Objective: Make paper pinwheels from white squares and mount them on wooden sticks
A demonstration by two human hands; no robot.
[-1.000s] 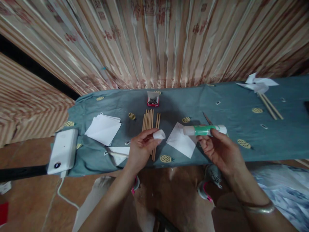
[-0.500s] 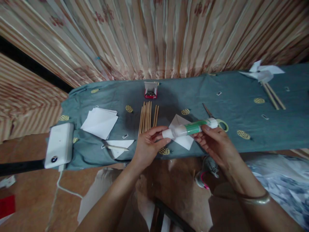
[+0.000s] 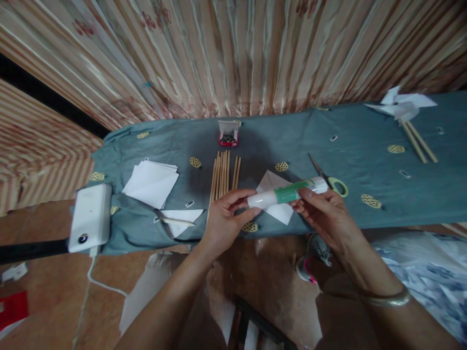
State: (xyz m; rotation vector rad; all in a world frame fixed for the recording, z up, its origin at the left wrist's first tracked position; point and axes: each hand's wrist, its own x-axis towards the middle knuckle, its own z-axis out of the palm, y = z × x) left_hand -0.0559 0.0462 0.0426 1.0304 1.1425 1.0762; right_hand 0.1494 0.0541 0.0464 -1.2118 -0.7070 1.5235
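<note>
Glue stick point(image 3: 286, 193) with a green label spans the gap between both hands, above a creased white paper square point(image 3: 283, 214) on the cloth-covered counter point(image 3: 350, 146). The left hand point(image 3: 228, 214) pinches its white left end between thumb and fingers; the right hand point(image 3: 324, 209) pinches it near the other end. Scissors point(image 3: 338, 186) lie just beside the right hand, and wooden sticks point(image 3: 221, 175) run partly behind the left, near an open red box point(image 3: 228, 140) of small metal pieces.
</note>
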